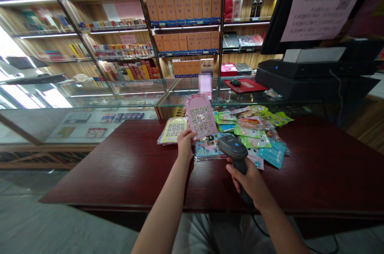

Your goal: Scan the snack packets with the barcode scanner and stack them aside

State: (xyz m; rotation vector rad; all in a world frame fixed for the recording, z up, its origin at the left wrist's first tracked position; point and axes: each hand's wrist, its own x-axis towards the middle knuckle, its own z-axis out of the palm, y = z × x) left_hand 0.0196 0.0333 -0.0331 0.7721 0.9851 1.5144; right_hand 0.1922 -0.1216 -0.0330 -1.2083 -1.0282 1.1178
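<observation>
My left hand (186,144) pinches the lower left corner of a pink sticker pack (201,118) printed with rows of small pictures, tilted up off the desk. In my right hand (247,180) is a dark grey barcode scanner (232,147), gripped by its handle, a blue light on its top and its head toward the pack. Below the pink pack lies a blue printed pack (207,149) in clear wrap. Left of it rests a stack with a yellow sheet (173,130) on top. A heap of packaged snacks (253,132) spreads to the right.
The dark red wooden desk (126,170) meets a glass display counter (129,90) behind. A black monitor (277,22) with a pink notice (321,12) stands back right, and a mouse (235,83) sits on a red mat (250,85). The scanner's cable (259,226) hangs over the front edge.
</observation>
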